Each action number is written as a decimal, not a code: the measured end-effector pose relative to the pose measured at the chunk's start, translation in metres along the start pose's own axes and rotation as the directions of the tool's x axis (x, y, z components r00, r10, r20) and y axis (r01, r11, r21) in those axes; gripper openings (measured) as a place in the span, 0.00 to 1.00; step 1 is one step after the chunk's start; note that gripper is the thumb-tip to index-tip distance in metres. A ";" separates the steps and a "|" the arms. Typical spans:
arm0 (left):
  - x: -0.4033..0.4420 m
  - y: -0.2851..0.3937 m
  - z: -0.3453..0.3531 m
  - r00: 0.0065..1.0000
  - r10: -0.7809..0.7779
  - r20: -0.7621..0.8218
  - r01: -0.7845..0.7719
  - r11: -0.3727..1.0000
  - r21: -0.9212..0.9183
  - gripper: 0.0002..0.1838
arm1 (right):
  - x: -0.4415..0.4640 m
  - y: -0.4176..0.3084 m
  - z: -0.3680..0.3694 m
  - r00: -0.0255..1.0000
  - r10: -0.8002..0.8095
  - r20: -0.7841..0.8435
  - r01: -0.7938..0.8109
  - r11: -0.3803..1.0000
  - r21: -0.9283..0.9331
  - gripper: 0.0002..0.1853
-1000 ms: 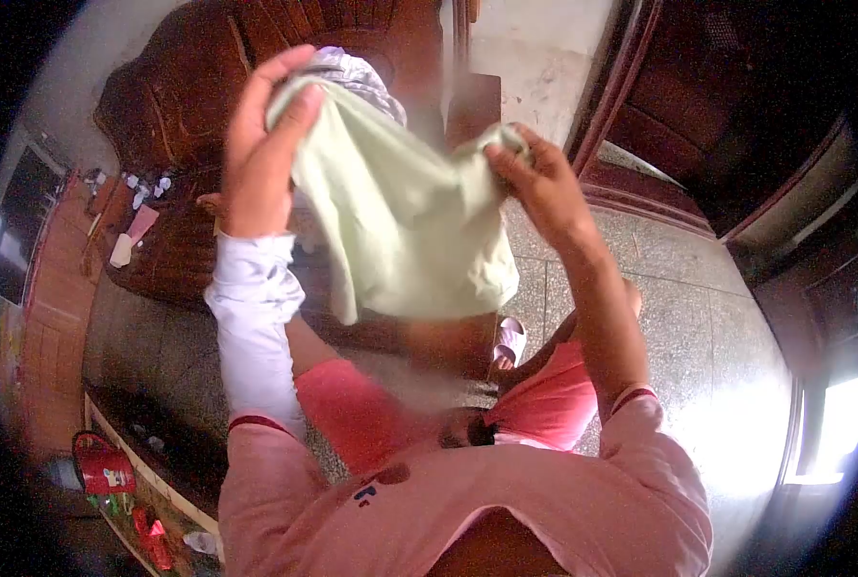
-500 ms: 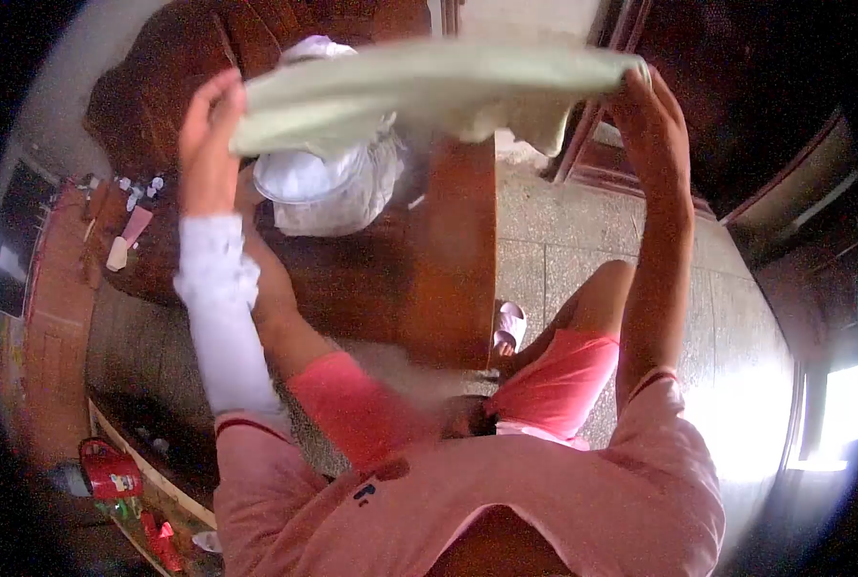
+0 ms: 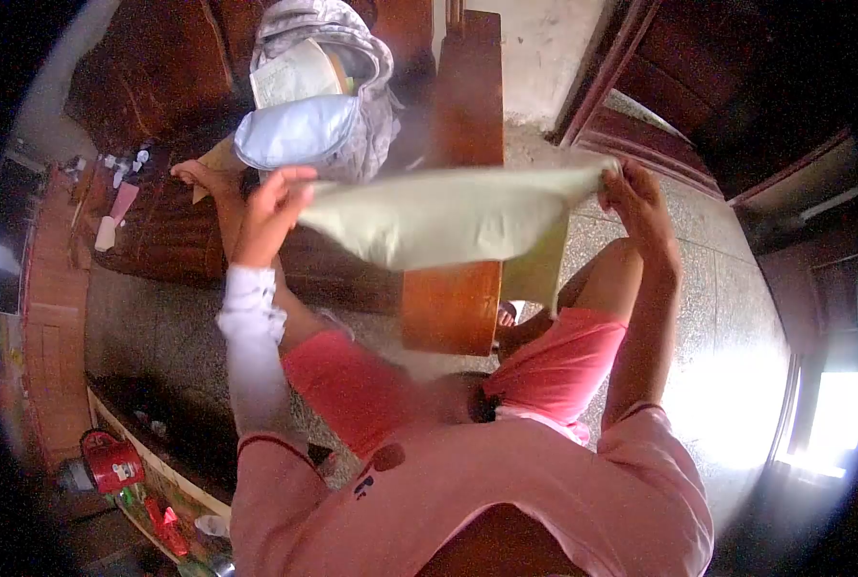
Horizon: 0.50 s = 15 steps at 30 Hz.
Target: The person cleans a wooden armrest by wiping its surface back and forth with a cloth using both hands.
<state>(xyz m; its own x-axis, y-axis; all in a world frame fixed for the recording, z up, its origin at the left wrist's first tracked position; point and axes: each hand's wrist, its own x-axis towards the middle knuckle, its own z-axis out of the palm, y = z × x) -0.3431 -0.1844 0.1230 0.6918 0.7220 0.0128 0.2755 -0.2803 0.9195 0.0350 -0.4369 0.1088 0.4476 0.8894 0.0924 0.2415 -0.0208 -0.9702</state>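
Observation:
A pale green cloth (image 3: 438,216) is stretched between my two hands, its middle hanging down over the wooden bench and its right part drooping lower. My left hand (image 3: 273,213) pinches its left corner, below a light blue rounded pouch. My right hand (image 3: 637,204) grips the right corner above my bent knee. The cloth's edges are slightly blurred. A white sleeve (image 3: 252,317) covers my left forearm; the right forearm is bare.
Beyond the cloth, a patterned grey-white bag (image 3: 376,120) and the light blue pouch (image 3: 297,133) lie on the dark wooden seat (image 3: 160,236). An orange-brown wooden surface (image 3: 450,308) lies below the cloth. A red container (image 3: 113,464) stands at lower left.
The cloth was bunched, then swung up high and wide; now it is lower, spread between both hands. The bag and pouch behind it have come into fuller view.

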 end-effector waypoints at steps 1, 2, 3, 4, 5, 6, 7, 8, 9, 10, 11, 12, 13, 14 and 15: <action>0.015 -0.017 0.009 0.981 0.178 -0.080 -0.178 0.984 0.009 0.17 | 0.010 0.005 0.004 0.998 -0.029 -0.051 0.033 0.997 0.075 0.09; 0.024 -0.035 0.018 0.950 0.259 -0.174 -0.202 0.935 0.290 0.18 | 0.017 0.017 0.010 0.983 -0.141 -0.117 0.105 0.957 -0.271 0.11; 0.031 -0.046 0.026 0.902 0.360 -0.236 -0.181 0.815 0.551 0.18 | 0.023 0.026 0.017 0.953 -0.267 -0.141 0.137 0.798 -0.587 0.13; 0.029 -0.036 0.043 0.888 0.395 -0.237 -0.179 0.770 0.612 0.19 | 0.022 0.021 0.033 0.957 -0.179 -0.228 -0.002 0.782 -0.624 0.15; 0.034 -0.045 0.062 0.911 0.364 -0.195 -0.260 0.872 0.414 0.18 | 0.024 0.011 0.050 0.984 -0.086 -0.154 0.000 0.874 -0.485 0.17; 0.032 -0.050 0.081 0.960 0.258 -0.105 -0.218 0.931 0.292 0.23 | 0.020 0.009 0.066 0.990 -0.141 -0.008 0.135 0.960 -0.247 0.19; 0.026 -0.043 0.104 0.965 0.254 -0.066 -0.231 0.940 0.249 0.25 | 0.022 0.015 0.087 0.985 -0.170 0.011 0.159 0.894 -0.419 0.21; 0.021 -0.041 0.124 0.975 0.224 -0.009 -0.216 0.947 0.236 0.26 | 0.017 0.011 0.108 0.964 -0.254 0.074 0.259 0.849 -0.461 0.22; 0.015 -0.036 0.143 0.968 0.242 0.060 -0.250 0.946 0.207 0.27 | 0.018 0.035 0.122 0.919 -0.339 0.202 0.394 0.776 -0.493 0.24; 0.011 -0.025 0.157 0.947 0.318 0.041 -0.319 0.919 0.233 0.27 | 0.012 0.020 0.136 0.898 -0.348 0.270 0.439 0.664 -0.605 0.25; 0.018 -0.023 0.157 0.929 0.368 0.034 -0.366 0.905 0.218 0.28 | 0.011 0.007 0.144 0.874 -0.346 0.341 0.482 0.531 -0.697 0.26; 0.025 -0.022 0.152 0.927 0.367 0.080 -0.374 0.878 0.299 0.28 | 0.022 0.012 0.143 0.864 -0.321 0.387 0.500 0.474 -0.725 0.27; 0.033 -0.020 0.148 0.925 0.358 0.123 -0.378 0.844 0.380 0.29 | 0.032 0.020 0.140 0.854 -0.292 0.431 0.519 0.418 -0.746 0.28; 0.044 -0.025 0.148 0.920 0.368 0.130 -0.391 0.861 0.326 0.29 | 0.039 0.024 0.138 0.844 -0.252 0.474 0.536 0.365 -0.761 0.29; 0.060 -0.035 0.150 0.916 0.378 0.137 -0.401 0.875 0.271 0.29 | 0.048 0.023 0.138 0.876 -0.211 0.434 0.482 0.425 -0.766 0.29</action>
<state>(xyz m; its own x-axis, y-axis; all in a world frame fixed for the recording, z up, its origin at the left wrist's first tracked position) -0.2106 -0.2262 0.0327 0.8290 0.4686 0.3053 0.1442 -0.7065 0.6929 -0.0561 -0.3316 0.0597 -0.0324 0.9816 0.1883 0.9781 0.0699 -0.1961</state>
